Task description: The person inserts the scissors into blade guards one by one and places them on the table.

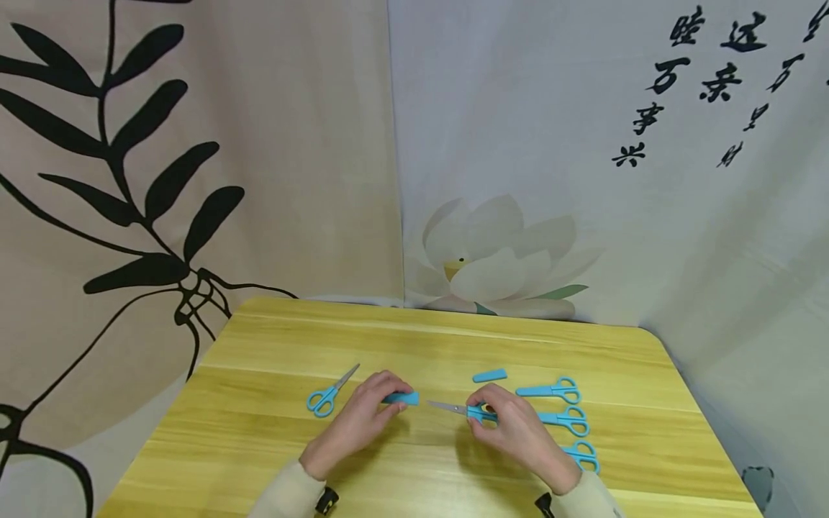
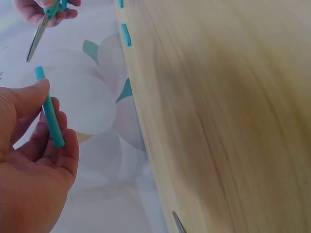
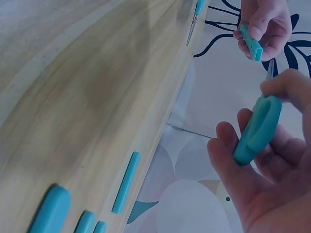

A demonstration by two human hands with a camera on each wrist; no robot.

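Note:
My left hand (image 1: 367, 410) pinches a blue scissor cover (image 1: 403, 398) between thumb and fingers, its open end facing right. Opposite it, my right hand (image 1: 512, 424) grips a pair of scissors (image 3: 260, 127) by the blue handles. The bare metal blades (image 1: 447, 407) are closed together and point left at the cover, a short gap apart from it. In the left wrist view the cover (image 2: 50, 114) lies across the curled fingers under the thumb. Both hands are held above the wooden table.
Uncovered scissors (image 1: 328, 396) lie at the left, blades pointing away. A loose blue cover (image 1: 489, 375) rests near the middle right. Beside my right hand lie covered scissors (image 1: 557, 391), a second pair (image 1: 570, 420) and another pair (image 1: 583, 455) partly hidden. Curtains hang behind the wooden table (image 1: 291, 331).

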